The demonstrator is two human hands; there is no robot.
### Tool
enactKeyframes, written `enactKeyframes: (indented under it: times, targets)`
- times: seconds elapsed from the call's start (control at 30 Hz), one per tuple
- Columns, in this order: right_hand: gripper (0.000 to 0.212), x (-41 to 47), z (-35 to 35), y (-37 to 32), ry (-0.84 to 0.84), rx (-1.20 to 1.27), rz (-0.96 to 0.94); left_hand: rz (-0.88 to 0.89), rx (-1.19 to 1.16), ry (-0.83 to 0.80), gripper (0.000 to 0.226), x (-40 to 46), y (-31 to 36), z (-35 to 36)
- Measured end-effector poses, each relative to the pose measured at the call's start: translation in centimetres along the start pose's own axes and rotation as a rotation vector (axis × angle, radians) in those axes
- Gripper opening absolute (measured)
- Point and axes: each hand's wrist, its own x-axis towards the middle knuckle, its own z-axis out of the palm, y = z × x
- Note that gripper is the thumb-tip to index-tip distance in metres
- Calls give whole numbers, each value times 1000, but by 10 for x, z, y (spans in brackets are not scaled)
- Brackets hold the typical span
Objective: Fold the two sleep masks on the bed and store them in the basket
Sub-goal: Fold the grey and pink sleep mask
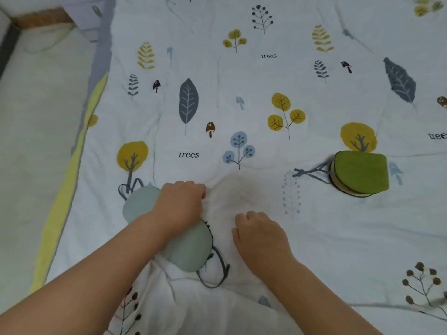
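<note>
— On the bed [266, 81], near its front edge: what lies under the hands?

— A pale teal mask [191, 247], spread flat and unfolded on a white quilt printed with trees, leaves and mushrooms. It runs on a slant, one lobe up and to the left, the other down toward the person. Its dark strap [219, 272] loops out from the lower lobe.

— And the left hand [181, 206]?

— It rests on the mask's middle, across the narrow part between the two lobes. The fingers are curled down into the fabric. Whether they pinch the mask or only press on it cannot be told; the fingertips are hidden.

— The right hand [258, 234]?

— Just beside the mask, to its right, knuckles up on the quilt. The fingers are curled under and loosely closed, with nothing seen in them. It does not touch the mask; a strip of bare quilt shows between them.

— The other mask?

— A green mask [361, 172] lies well apart, farther right and higher up the bed, already folded in half, a cream edge showing along its lower rim. Its grey strap [312, 172] trails out to the left, pointing toward the hands. Neither hand is near it.

— The surroundings?

— A pale floor [36, 117] runs along the bed's left side.
</note>
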Motion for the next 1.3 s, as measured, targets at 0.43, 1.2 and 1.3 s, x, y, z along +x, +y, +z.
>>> enactKeyframes:
  times: [0.43,1.2,1.3]
  targets:
    - [23,12,42,-35,-176,742,392,15,329,-45,32,-24,-53,10]
    - [25,3,-16,45,345,584,467,-140,-582,-149,31,4,-2,29]
    - [27,-3,-13,11,327,521,260,-173,-746,-108,22,4,-1,28]
